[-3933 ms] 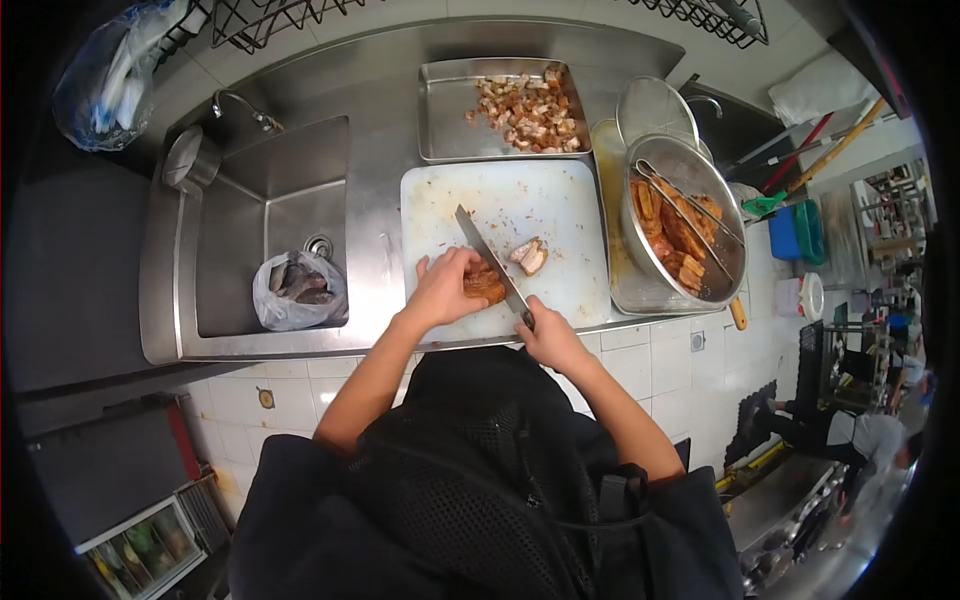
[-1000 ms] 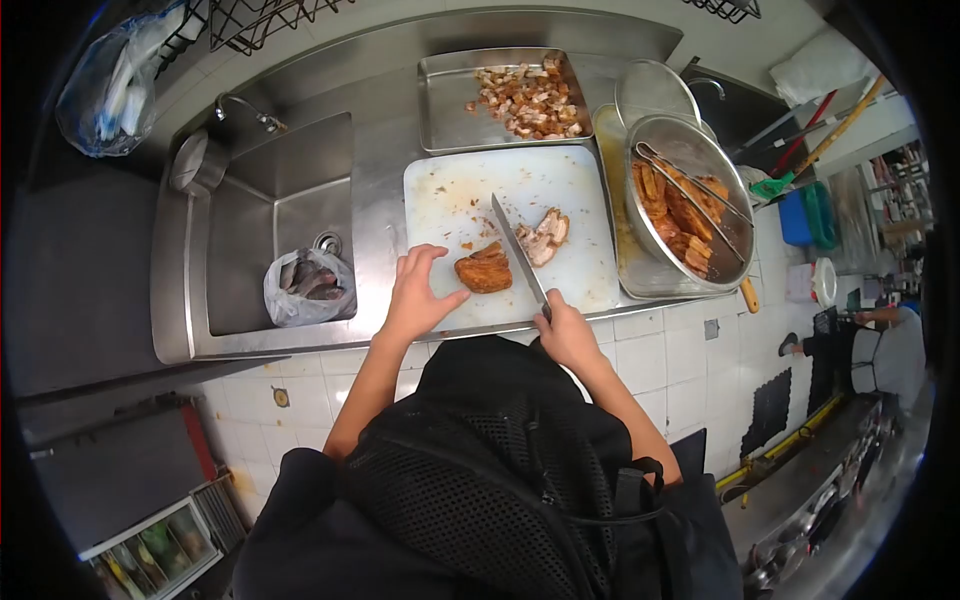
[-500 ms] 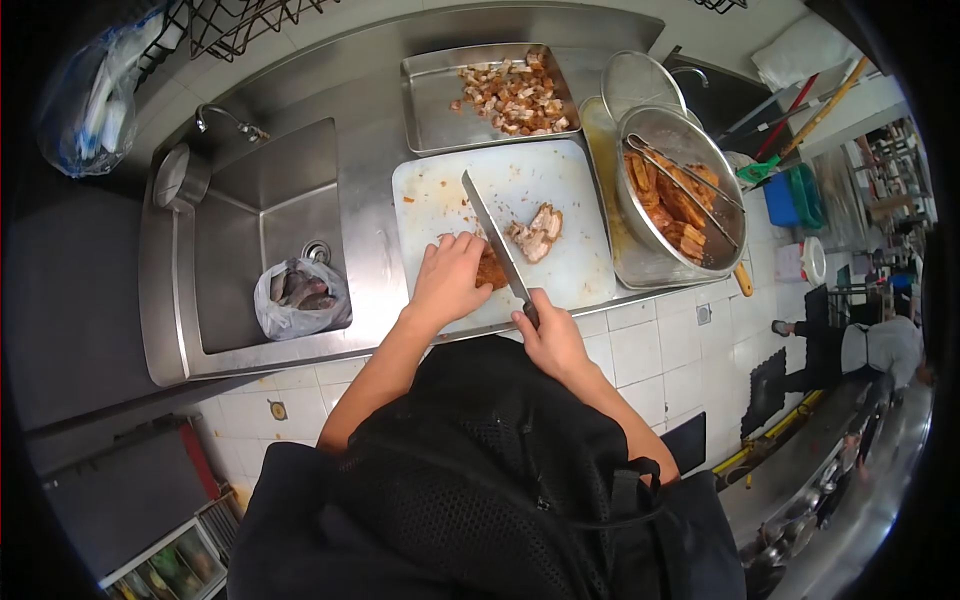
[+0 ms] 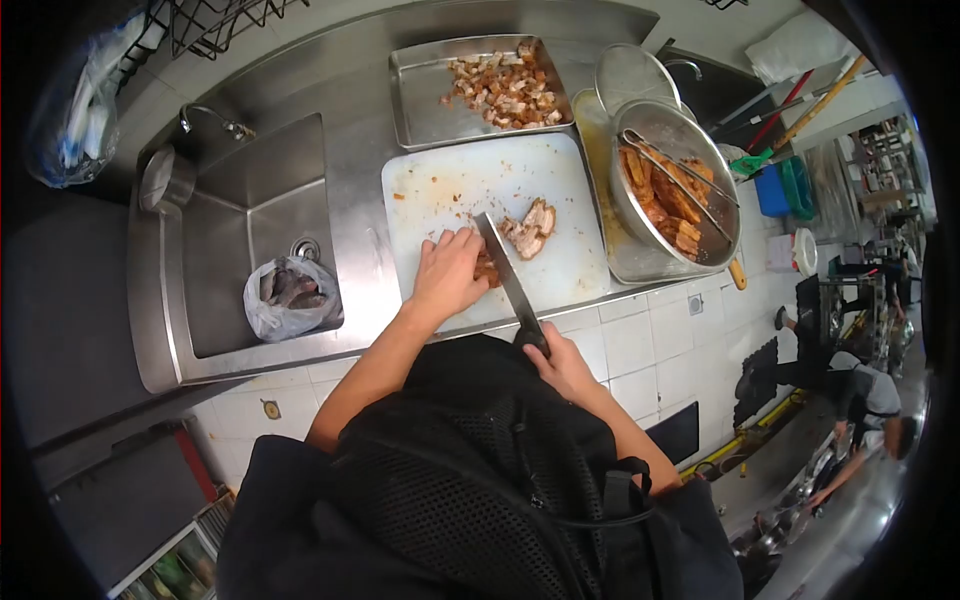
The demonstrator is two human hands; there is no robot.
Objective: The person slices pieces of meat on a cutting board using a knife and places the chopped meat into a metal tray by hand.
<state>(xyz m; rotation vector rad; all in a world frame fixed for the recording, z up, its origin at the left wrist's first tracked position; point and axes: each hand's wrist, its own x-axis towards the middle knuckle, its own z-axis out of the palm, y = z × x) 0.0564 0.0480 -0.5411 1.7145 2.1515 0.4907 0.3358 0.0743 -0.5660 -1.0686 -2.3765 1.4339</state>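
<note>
On the white cutting board [image 4: 430, 180], my left hand [image 4: 450, 272] is closed over a browned piece of meat [image 4: 487, 268], most of which it covers. The handle of a long knife [image 4: 512, 275] is in my right hand [image 4: 558, 360], near the board's front edge. Its blade lies along the right side of the held piece, tip pointing away from me. Cut slices of meat [image 4: 531, 229] rest just right of the blade, and small crumbs are scattered over the board.
Behind the board a metal tray [image 4: 420, 95] holds chopped meat. At right, a metal bowl [image 4: 722, 240] holds larger pieces and tongs [image 4: 680, 180]. The sink [image 4: 225, 270] at left contains a plastic bag [image 4: 290, 300]. Two people [image 4: 862, 385] are at the far right.
Since about a second ago, my left hand has gone from open beside the meat to closed over it. The knife has been drawn back towards me. The whole view has shifted slightly.
</note>
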